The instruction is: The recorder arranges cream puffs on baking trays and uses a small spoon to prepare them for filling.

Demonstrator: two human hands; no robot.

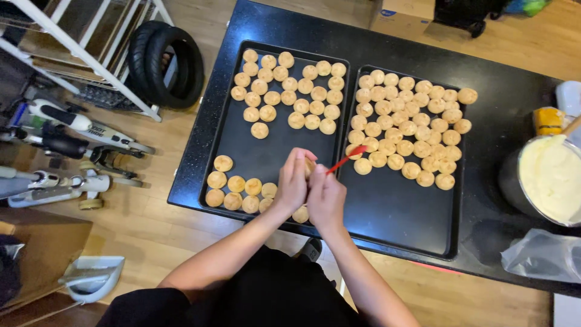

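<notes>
My left hand point(295, 179) is closed around a small round golden pastry puff point(310, 167), held over the near edge of the left black baking tray point(266, 154). Close beside it, my right hand point(327, 197) grips a thin red tool point(347, 158) whose tip points up and to the right. The left tray carries a far cluster of puffs point(290, 91) and a near-left group of several more point(233, 188). Another puff point(301, 214) lies just below my hands. On the right black tray point(393, 218), puffs point(408, 130) fill the far half.
Both trays rest on a black table point(514, 91). A metal bowl of pale cream point(551, 178) stands at the right, with a clear plastic bag point(544, 254) in front and a yellow container point(548, 120) behind. Tyres point(166, 63), a white rack point(91, 54) and scooters point(66, 145) occupy the wooden floor on the left.
</notes>
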